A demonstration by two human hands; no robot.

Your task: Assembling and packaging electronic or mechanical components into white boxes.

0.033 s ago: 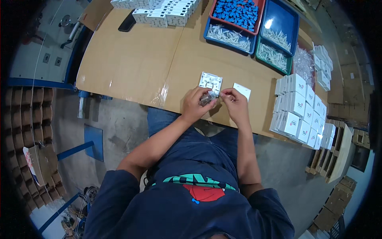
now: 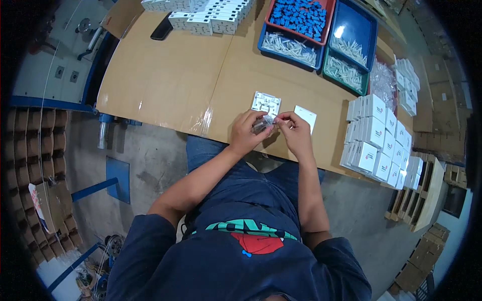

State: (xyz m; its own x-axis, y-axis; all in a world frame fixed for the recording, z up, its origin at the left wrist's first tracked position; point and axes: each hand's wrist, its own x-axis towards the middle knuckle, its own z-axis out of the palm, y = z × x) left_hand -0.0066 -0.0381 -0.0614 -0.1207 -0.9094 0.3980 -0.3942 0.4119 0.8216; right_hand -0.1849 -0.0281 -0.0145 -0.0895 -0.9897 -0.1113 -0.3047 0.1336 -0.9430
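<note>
Near the front edge of the table, my left hand (image 2: 245,132) is closed around a small clear plastic bag (image 2: 260,124) with something dark inside. My right hand (image 2: 295,131) is closed in a pinch at the right end of the bag, thumb and forefinger together. What lies between those fingertips is too small to make out. Just beyond my left hand lies a square white plate with metal parts (image 2: 266,103), its near part covered by my fingers. A plain white square piece (image 2: 306,116) rests beside and partly behind my right hand.
Stacked white square pieces (image 2: 374,131) stand at the table's right edge. Farther back are a red tray (image 2: 270,21) of blue parts, plus blue (image 2: 374,30) and green (image 2: 346,84) trays of white pins. Several white boxes (image 2: 221,25) and a dark phone-like slab (image 2: 162,28) lie at the back left.
My right hand has shifted slightly left, its fingertips closer to the bag. My left hand stays on the bag almost unmoved.
</note>
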